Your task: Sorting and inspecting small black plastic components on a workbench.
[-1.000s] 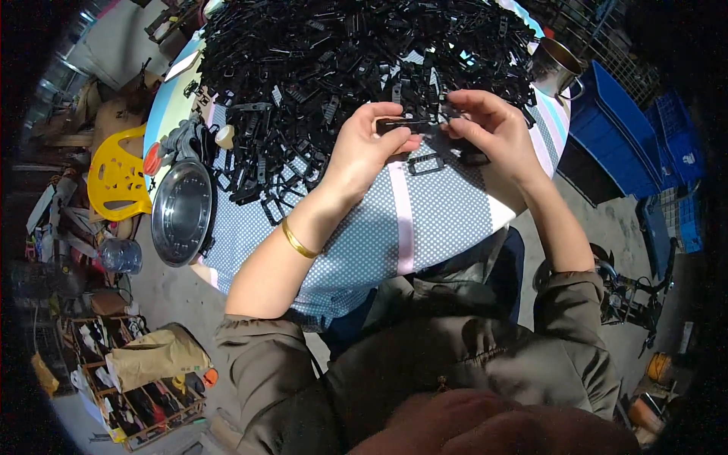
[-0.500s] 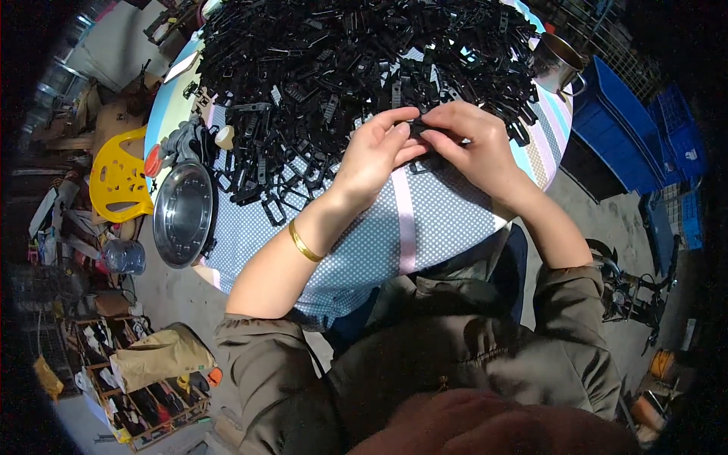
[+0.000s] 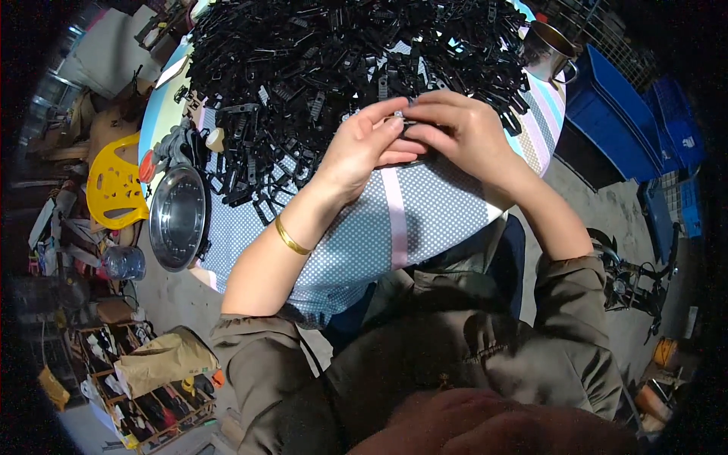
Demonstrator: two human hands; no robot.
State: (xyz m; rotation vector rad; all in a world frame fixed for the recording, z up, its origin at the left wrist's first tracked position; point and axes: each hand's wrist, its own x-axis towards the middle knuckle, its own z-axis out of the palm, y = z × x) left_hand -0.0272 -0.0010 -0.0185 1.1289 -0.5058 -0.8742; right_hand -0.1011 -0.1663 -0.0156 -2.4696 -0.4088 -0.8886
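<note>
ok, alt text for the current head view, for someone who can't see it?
A person's bare left hand and right hand meet around a small part, mostly hidden, above a patterned tablecloth. Beyond them spreads a large heap of black parts, with a shiny metal basin at left and a metal mug at right.

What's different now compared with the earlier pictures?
The right hand has moved left, closing the gap to the left hand. A black part, plainly seen between them a second ago, is now mostly hidden by the fingers. No release is visible. The pile, bowl and cup stayed in place.
</note>
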